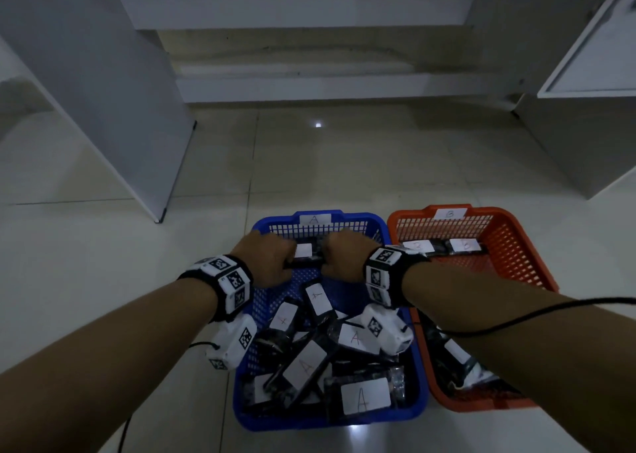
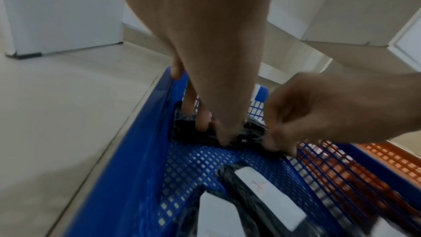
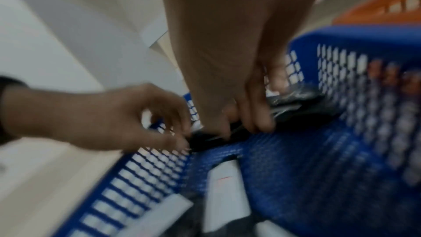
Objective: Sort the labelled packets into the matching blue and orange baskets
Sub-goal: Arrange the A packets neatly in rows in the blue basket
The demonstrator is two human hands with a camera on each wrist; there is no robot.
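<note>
The blue basket (image 1: 361, 217), tagged A, stands on the floor in front of me, with the orange basket (image 1: 502, 213), tagged B, touching its right side. At the blue basket's far end both hands hold one black packet (image 1: 305, 252) with a white label. My left hand (image 1: 275, 263) grips its left end and my right hand (image 1: 339, 259) grips its right end. In the left wrist view my left fingers (image 2: 202, 122) curl over the packet (image 2: 248, 132). In the right wrist view my right fingers (image 3: 262, 120) pinch the packet (image 3: 296, 107). The label's letter is hidden.
Several A-labelled packets (image 1: 364, 396) are piled in the near half of the blue basket. B-labelled packets (image 1: 464, 245) lie in the orange basket. White cabinet panels stand at left (image 1: 103, 91) and right (image 1: 585, 135), with tiled floor (image 1: 327, 163) between them.
</note>
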